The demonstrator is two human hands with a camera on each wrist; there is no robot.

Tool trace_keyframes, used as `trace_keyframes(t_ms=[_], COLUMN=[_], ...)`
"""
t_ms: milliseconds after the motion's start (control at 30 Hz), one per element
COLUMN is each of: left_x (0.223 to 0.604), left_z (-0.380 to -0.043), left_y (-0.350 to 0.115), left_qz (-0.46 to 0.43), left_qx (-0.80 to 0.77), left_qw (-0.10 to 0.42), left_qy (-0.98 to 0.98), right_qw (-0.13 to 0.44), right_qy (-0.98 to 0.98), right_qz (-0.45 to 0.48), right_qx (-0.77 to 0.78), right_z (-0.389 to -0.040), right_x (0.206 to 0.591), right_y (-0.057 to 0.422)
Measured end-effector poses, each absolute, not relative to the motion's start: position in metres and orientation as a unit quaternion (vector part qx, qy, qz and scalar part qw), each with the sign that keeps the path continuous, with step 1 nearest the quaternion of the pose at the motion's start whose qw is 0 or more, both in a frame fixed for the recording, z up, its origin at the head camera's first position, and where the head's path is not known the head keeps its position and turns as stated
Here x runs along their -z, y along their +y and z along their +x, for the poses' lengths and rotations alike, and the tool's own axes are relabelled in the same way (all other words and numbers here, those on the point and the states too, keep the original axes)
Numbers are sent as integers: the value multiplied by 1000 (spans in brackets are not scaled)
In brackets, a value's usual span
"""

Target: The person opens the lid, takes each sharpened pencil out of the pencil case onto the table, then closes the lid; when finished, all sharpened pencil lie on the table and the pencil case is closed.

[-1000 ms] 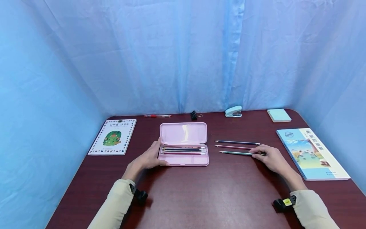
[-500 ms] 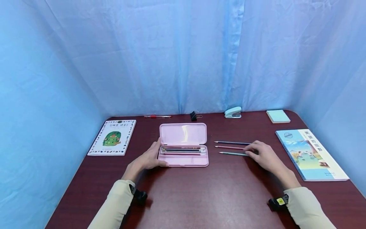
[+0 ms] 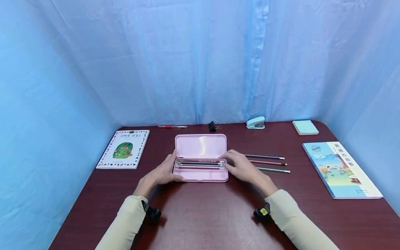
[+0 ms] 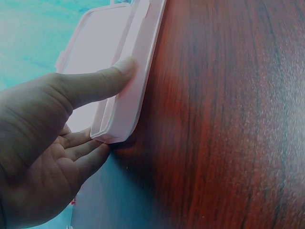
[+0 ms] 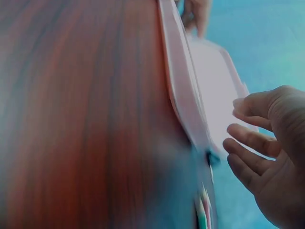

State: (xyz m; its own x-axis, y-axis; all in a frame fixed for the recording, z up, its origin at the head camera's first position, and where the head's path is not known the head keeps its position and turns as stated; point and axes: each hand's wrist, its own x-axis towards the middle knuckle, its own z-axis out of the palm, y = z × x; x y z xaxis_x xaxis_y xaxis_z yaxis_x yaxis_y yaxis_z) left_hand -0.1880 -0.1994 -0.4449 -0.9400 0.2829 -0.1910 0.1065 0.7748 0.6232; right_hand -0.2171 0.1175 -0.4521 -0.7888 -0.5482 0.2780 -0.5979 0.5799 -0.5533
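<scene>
A pink pencil case (image 3: 200,146) lies with its lid raised, several pencils (image 3: 200,165) in its long compartment. My left hand (image 3: 162,172) grips the case's left end; in the left wrist view its thumb (image 4: 102,86) presses the front wall while other fingers sit at the end. At the right end of the case hovers my right hand (image 3: 245,168), fingers loosely bent and apart in the right wrist view, nothing between them. Right of it lie a dark blue pencil (image 3: 268,157), a red pencil (image 3: 270,163) and a green pencil (image 3: 275,169), partly behind that hand.
Behind the case are a red pen (image 3: 173,126), a black binder clip (image 3: 213,126) and a mint stapler (image 3: 255,123). A sticky-note pad (image 3: 305,127) lies at the back right. Books flank the table: a white one (image 3: 123,149) left, a blue one (image 3: 340,170) right.
My right hand has moved left from the loose pencils to the case's right end, with nothing in it. The three pencils stay on the table. My left hand has not moved.
</scene>
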Motion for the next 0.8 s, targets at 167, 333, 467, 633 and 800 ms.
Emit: trace_keyframes(t_ms=[167,333,467,633,800], left_x=[445,447,446,446,447], left_z=[-189,-190,-190,-189,-189], left_y=[-199,-201,-201,-201,-200], left_qz=[113,118,122,121,123], left_qx=[-316,-303,-297,-302,-297], left_qw=[136,126,120,123,123], left_qy=[932,937,940,937,939], right_qw=[11,9,10,-10,-29], right_qy=[-882,-889,-895,-890,-882], right_qz=[359,372,372,374,375], right_qx=[-305,-267,-247,-261,-283], right_z=[-215,-216,-218,-224,-228], right_x=[457,460,457,456,457], right_y=[87,73,69,69,71])
